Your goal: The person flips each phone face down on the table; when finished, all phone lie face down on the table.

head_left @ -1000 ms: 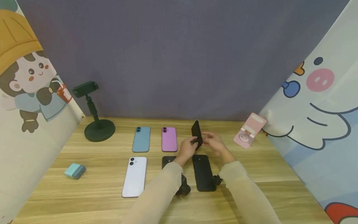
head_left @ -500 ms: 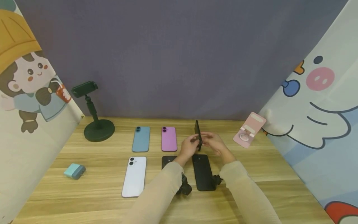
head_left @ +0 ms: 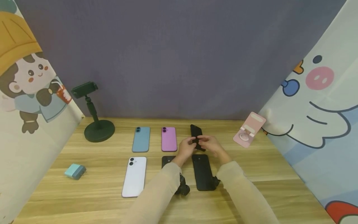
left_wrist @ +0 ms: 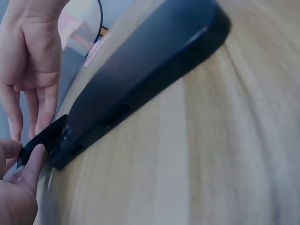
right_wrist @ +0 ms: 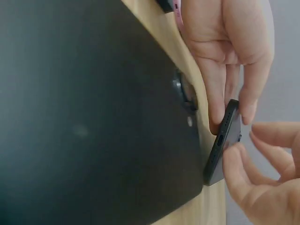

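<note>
A black phone (head_left: 196, 132) stands tilted over the table at the back centre. My left hand (head_left: 186, 148) pinches its near end, thumb and fingers on opposite faces in the right wrist view (right_wrist: 227, 42). My right hand (head_left: 211, 144) is at its other side; its thumb (right_wrist: 233, 161) touches the phone and its fingers reach over the face, mostly extended. In the left wrist view my right hand (left_wrist: 33, 56) hangs beyond the phone (left_wrist: 44, 136). Just in front lies another black phone (head_left: 202, 172), large in both wrist views. My left forearm partly covers a third black phone (head_left: 167, 160).
Left of the hands lie a pink phone (head_left: 169, 139), a blue phone (head_left: 141, 139) and a white phone (head_left: 134, 176). A blue charger plug (head_left: 75, 171) sits at left, a dark green phone stand (head_left: 99, 130) behind it. A pink folding stand (head_left: 250, 130) is at right.
The black phone in my hands first turned edge-on, then tipped over with its back now facing up more. My right hand moved slightly left over it; my left hand stayed at its near end.
</note>
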The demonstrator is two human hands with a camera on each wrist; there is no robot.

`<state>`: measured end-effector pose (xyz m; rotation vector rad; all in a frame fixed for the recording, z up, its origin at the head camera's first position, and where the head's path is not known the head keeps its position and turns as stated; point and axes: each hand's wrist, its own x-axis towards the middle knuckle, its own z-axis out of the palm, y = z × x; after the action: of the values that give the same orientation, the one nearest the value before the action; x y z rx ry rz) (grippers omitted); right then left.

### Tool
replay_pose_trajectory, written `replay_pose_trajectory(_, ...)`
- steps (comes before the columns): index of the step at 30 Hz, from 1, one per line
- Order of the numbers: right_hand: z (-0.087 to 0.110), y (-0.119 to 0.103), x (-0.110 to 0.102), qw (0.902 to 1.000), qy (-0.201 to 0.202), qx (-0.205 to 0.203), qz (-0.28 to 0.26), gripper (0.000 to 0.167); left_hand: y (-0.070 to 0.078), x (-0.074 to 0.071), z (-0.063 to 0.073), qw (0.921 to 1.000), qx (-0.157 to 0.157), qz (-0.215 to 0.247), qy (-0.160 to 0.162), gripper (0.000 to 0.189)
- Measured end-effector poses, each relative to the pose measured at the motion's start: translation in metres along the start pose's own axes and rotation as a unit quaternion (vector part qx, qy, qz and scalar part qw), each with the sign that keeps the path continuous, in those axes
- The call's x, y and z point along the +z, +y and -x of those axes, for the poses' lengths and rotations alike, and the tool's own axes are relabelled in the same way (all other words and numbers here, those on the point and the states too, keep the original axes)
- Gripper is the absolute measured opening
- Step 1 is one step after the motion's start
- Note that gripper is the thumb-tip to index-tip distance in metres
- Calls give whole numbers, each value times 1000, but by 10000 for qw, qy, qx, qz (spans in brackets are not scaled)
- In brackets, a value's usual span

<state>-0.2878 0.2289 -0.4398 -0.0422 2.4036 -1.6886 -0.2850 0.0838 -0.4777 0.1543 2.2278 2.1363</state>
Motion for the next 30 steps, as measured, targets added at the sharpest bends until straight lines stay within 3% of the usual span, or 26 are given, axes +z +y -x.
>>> replay_pose_trajectory(5,-2,6,0,9972,373,100,647,41,-4,-2,0,9995,-18,-311,15,34)
replay_pose_trajectory(7,-2,7,-1,9948,486,149,881,42,-5,-2,-1,9975,89,-704,1,33)
replay_pose_trajectory(13,-4,12,-7,9925,471,315,1081,43,-3,-5,0,9808,383,-1912,38,31)
replay_pose_trajectory(20,-6,16,-8,9917,414,284,1182,44,-4,-6,-3,9682,535,-2443,53,35)
replay_pose_trajectory(30,-8,21,-11,9916,393,215,1215,45,-2,-8,-7,9569,468,-2862,-177,37)
